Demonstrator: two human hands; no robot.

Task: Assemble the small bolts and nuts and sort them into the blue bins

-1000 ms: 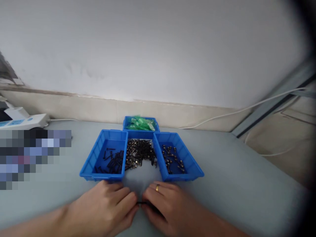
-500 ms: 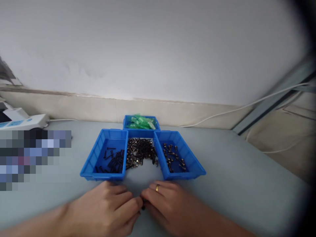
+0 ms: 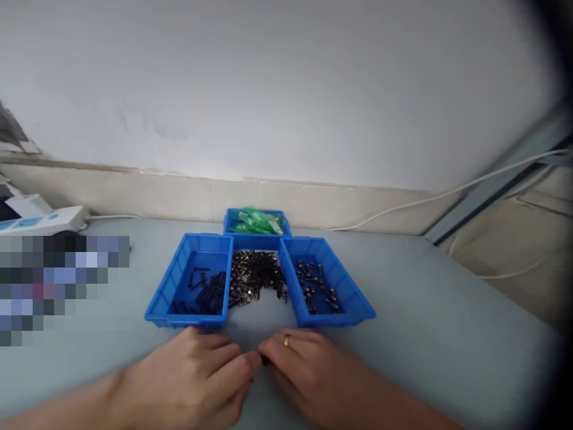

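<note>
My left hand [image 3: 197,376] and my right hand [image 3: 308,370] rest on the grey table [image 3: 425,322], fingertips meeting in front of a loose pile of dark screws [image 3: 255,278]. Both pinch a small black part [image 3: 265,360] between them; only its tip shows. A gold ring sits on my right hand. Just beyond my hands stand a left blue tray [image 3: 156,298] with black screws and a right blue tray [image 3: 353,301] with several dark screws.
A third blue tray [image 3: 257,239] with green plastic pieces stands behind the pile. A white power strip [image 3: 42,221] lies at the far left by a blurred patch. White cables [image 3: 447,194] run along the wall to the right.
My fingertips have closed together, so the black part that showed as a short rod between them is now almost hidden. Both hands crept slightly forward.
</note>
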